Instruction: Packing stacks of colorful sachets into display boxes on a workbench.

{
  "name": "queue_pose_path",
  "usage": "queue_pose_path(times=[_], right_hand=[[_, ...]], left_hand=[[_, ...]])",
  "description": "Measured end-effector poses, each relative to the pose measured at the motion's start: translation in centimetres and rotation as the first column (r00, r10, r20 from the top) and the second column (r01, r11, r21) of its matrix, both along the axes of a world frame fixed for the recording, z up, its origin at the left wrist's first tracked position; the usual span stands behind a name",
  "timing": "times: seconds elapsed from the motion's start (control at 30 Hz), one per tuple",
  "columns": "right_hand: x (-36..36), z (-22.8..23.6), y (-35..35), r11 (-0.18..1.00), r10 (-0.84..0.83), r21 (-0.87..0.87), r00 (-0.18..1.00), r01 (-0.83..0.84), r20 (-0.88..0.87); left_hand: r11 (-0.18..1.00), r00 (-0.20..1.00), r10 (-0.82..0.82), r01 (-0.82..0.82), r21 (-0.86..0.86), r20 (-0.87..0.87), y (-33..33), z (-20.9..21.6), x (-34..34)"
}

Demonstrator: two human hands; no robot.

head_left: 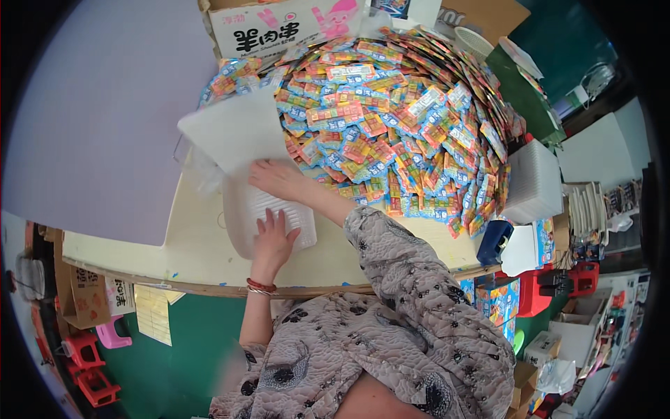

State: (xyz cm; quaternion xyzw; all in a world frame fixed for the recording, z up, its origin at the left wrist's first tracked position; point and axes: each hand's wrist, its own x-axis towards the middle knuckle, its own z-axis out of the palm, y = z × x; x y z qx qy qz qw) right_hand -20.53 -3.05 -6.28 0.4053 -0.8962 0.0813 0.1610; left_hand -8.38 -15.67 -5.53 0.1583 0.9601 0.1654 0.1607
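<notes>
A translucent white plastic clamshell box (305, 230) lies on the table in front of me, its ribbed base down and its lid (237, 129) raised on the far side. My left hand (274, 239) rests over the near part of the base, fingers spread, with a red bracelet and a metal bangle at the wrist. Across the base near the lid's fold lies my right hand (278, 179), fingers stretched leftward and close together; its thumb is hidden. No item shows in either hand. Just beyond, a big heap of small colourful packets (377, 133) covers the table.
A stack of clear plastic boxes (532, 183) stands right of the heap. Nearby sits a dark blue tape dispenser (495, 242). Behind the heap is a printed carton (286, 31). A pale lilac panel (105, 126) covers the left side. Red stools (98, 386) stand below left.
</notes>
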Motion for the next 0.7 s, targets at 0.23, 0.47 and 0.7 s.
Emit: queue_pose_path(times=[0.23,0.47,0.7], right_hand=[[7.8,4.8,5.1,0.661,-0.172,-0.742,0.985,0.114,-0.002],[15.0,0.0,21.8,0.199,-0.717,-0.761,0.621,0.617,0.317],[18.0,3.3,36.8,0.396,-0.908,-0.286,0.419,0.872,0.021]], left_hand=[[0.978,0.973,-0.075,0.114,-0.175,0.218,-1.4,-0.1,-1.3],[0.952,0.979,-0.095,0.142,-0.271,0.181,-6.0,-2.4,-1.9],[0.981,0.965,0.062,-0.011,0.193,-0.256,0.3,5.1,-0.3]])
